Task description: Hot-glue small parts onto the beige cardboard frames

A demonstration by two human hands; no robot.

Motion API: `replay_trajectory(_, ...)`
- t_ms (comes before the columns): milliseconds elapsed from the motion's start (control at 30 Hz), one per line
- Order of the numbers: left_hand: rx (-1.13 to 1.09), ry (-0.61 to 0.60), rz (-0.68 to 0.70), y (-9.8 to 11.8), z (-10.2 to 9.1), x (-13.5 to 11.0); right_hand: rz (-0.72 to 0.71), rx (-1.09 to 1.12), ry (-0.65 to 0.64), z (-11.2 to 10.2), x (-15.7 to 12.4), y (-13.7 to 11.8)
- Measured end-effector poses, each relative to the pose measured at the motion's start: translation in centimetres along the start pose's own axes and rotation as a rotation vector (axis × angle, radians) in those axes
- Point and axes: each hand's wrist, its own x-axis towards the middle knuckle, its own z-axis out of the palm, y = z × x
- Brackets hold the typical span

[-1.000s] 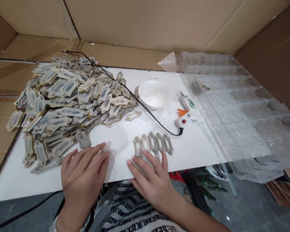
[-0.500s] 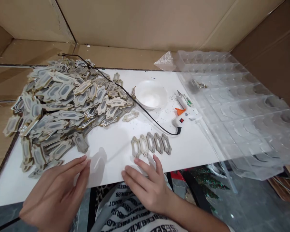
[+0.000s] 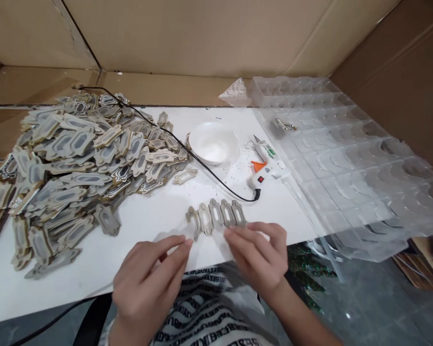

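Note:
Several small grey-beige ornate frame plates [image 3: 215, 214] lie side by side in a short upright row on the white tabletop. My left hand [image 3: 149, 278] is beside the lower end of the leftmost frame plate [image 3: 193, 223]. Its thumb and fingertips are pressed together, and anything between them is too small to make out. At the row's lower right, my right hand [image 3: 261, 254] has its fingers apart, with the tips at the lower ends of the right-hand plates. It appears to touch them without gripping one.
A large heap of similar plates [image 3: 82, 144] covers the left side. Behind the row stand a white bowl [image 3: 214, 142] and a white glue gun [image 3: 267, 173] with an orange trigger, its black cord [image 3: 216, 175] crossing the table. Clear plastic compartment trays [image 3: 339, 168] fill the right.
My left hand has moved right, from near the heap to the row's left end. My right hand has shifted right along the row's lower edge. The camera view has shifted slightly.

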Motion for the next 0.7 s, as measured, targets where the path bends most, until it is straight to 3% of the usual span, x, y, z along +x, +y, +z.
replay_trajectory(133,0.136,0.002,0.073,1.0,2.5,1.6,-0.053,-0.095,-0.004,0.0,0.9,2.4)
replay_trajectory(267,0.185,0.006,0.116,1.6,4.0,2.6,-0.066,-0.127,-0.012,0.3,1.3,3.0)
replay_trajectory(700,0.298,-0.026,0.091,2.0,5.8,3.2,-0.077,-0.1,-0.086,0.4,1.5,3.3)
